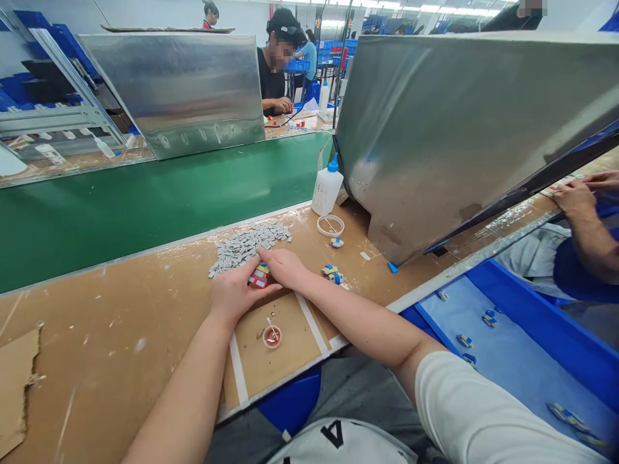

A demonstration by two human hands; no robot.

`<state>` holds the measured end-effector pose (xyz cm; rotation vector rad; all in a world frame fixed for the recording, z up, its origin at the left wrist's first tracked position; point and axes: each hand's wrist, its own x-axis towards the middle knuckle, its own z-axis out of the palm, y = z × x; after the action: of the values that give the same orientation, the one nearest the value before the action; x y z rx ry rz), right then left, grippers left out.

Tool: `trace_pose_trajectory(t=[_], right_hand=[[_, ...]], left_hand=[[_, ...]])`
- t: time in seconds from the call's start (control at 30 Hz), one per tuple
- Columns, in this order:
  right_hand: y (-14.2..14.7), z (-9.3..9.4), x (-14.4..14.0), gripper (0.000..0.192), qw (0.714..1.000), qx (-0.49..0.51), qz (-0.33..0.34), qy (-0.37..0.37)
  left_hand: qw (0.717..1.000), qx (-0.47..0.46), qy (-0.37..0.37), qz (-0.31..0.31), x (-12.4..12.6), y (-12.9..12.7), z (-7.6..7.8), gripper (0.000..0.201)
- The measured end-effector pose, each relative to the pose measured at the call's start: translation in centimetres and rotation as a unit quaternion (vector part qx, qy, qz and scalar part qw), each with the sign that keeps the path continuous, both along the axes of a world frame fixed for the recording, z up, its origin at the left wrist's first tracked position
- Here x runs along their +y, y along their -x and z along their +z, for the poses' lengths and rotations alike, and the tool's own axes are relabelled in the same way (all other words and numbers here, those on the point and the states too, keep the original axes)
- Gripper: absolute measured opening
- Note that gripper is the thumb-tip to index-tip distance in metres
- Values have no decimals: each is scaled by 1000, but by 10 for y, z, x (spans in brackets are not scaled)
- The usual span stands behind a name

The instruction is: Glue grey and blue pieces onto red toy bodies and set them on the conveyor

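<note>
A small red, blue and yellow plastic piece (258,277), which looks like a toy vehicle, is held between my two hands over the worktable. My left hand (232,290) is closed around its left side, with the thumb near the top. From the right, my right hand (285,267) grips it, and its fingers partly hide the piece. Just beyond the hands lies a pile of small flat grey parts (246,245). Nearer to me, a small cup of reddish liquid (271,337) with a white stick in it stands on a taped cardboard sheet (290,361).
A white bottle with a blue cap (327,190), a tape roll (331,225) and several small blue-yellow pieces (333,274) stand right of the pile. Metal panels (435,129) rise beyond. A blue bin (522,348) holds similar pieces at right. Co-workers sit opposite and at right.
</note>
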<state>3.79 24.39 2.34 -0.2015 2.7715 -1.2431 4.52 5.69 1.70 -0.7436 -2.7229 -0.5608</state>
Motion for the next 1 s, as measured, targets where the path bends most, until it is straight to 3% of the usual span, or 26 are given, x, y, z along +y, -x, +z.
trace_pose_trajectory(t=[0.1, 0.2, 0.33, 0.47, 0.67, 0.8, 1.0], right_hand=[[-1, -1, 6, 57, 997, 63, 22, 27], [-2, -2, 19, 41, 980, 131, 135, 59], [-2, -1, 35, 40, 949, 204, 238, 31], [-2, -5, 36, 49, 935, 264, 238, 4], [3, -12, 27, 38, 948, 246, 193, -60], [3, -6, 31, 34, 950, 235, 192, -75], [-2, 8, 34, 39, 933, 240, 215, -161]], left_hand=[[997, -47, -22, 62, -2, -1, 5, 70], [983, -129, -67, 114, -7, 1, 10, 64], [965, -211, -124, 94, -10, 5, 10, 56], [956, -233, -162, 70, -9, 6, 6, 58], [974, -201, -83, 68, -6, -3, 6, 65], [983, -174, -54, 25, -8, -6, 9, 67], [986, -153, -39, -55, -23, 3, 9, 62]])
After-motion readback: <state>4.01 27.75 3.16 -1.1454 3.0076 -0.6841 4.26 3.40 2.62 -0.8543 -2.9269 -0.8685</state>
